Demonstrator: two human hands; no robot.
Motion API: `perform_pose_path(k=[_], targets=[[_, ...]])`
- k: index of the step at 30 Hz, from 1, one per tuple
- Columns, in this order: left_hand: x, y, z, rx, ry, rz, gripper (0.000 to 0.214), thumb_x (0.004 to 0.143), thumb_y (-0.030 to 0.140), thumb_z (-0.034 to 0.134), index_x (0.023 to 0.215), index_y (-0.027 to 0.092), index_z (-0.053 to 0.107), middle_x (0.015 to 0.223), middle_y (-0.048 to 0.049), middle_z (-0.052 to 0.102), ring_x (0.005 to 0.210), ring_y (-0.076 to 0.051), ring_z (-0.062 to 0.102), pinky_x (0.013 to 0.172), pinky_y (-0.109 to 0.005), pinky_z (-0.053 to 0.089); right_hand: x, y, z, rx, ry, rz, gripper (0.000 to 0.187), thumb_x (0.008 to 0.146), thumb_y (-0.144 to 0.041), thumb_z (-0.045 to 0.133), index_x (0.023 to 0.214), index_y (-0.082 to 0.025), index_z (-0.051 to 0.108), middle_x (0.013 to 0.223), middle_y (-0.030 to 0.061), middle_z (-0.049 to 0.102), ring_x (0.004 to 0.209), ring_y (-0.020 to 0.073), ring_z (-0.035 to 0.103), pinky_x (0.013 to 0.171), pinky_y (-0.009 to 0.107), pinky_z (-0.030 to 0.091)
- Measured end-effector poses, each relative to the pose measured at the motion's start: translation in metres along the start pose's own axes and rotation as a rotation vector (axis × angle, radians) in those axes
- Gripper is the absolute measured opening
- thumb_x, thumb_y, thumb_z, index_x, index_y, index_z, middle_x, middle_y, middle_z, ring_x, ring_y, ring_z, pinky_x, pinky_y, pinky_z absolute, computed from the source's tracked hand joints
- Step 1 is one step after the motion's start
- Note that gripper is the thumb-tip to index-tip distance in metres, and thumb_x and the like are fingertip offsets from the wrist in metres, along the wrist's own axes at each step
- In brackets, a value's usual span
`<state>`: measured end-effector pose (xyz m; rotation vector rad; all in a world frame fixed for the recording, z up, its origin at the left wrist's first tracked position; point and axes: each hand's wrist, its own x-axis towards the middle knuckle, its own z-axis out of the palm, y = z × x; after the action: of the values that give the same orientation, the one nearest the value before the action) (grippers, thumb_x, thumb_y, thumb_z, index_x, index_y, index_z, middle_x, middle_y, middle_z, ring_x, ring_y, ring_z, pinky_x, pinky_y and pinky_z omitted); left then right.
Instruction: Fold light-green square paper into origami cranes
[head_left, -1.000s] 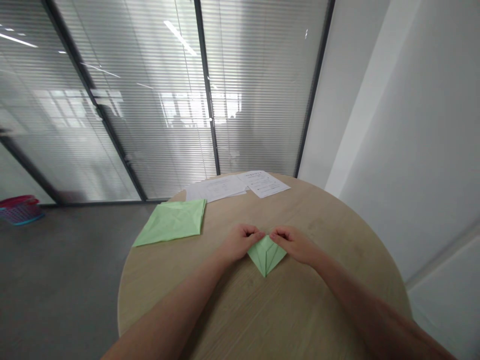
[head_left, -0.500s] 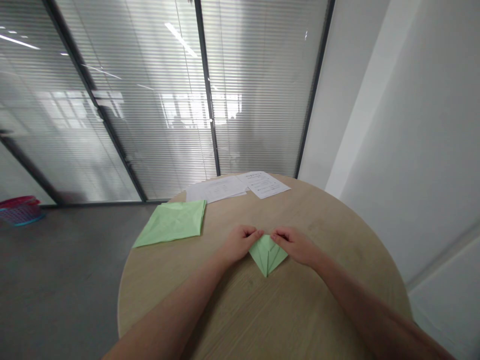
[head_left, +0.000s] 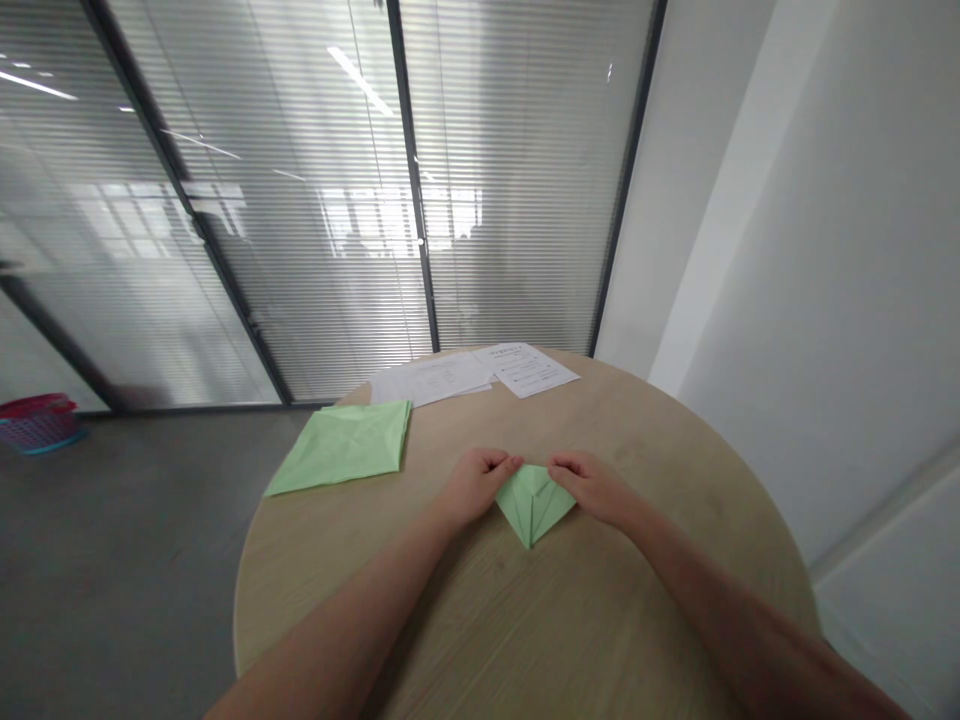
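Observation:
A small piece of green paper folded into a downward-pointing kite shape lies on the round wooden table. My left hand has its fingers curled and pinches the upper left edge of the fold. My right hand is curled the same way and pinches the upper right edge. The fingertips of the two hands sit a little apart above the paper's top point.
A larger green sheet lies flat at the table's left edge. Two white printed papers rest at the far side. Glass partitions with blinds stand behind, a white wall at right, and a pink basket on the floor far left.
My fingertips, which nearly met over the top point of the fold, have drawn slightly apart along its upper edges. The paper has stayed in place.

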<state>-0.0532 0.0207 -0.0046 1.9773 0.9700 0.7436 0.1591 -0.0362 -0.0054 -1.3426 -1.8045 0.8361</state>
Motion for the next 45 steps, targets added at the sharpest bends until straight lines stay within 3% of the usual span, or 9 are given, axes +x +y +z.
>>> perform_pose_path(k=[11,45], targets=[[0.0006,-0.0024,-0.0012,-0.017,-0.003,-0.031,0.057,0.086,0.068,0.051,0.058,0.019,0.049,0.056,0.0045,0.035,0.055,-0.011,0.032,0.053,-0.027,0.021,-0.0001,0.0004,-0.0033,-0.027,0.035,0.026,0.023,0.083,-0.029,0.045,0.061,-0.023,0.043,0.059,-0.0025,0.041,0.061,0.0159,0.043,0.056,0.026,0.030],[0.0000,-0.0027,-0.0006,-0.002,0.000,-0.013,0.052,0.088,0.061,0.051,0.059,0.018,0.052,0.056,0.0051,0.036,0.054,-0.011,0.034,0.052,-0.027,0.023,-0.0001,-0.0003,-0.0037,-0.066,0.004,0.037,0.020,0.078,-0.034,0.041,0.061,-0.023,0.039,0.062,-0.0022,0.039,0.063,0.0156,0.042,0.059,0.027,0.030]])
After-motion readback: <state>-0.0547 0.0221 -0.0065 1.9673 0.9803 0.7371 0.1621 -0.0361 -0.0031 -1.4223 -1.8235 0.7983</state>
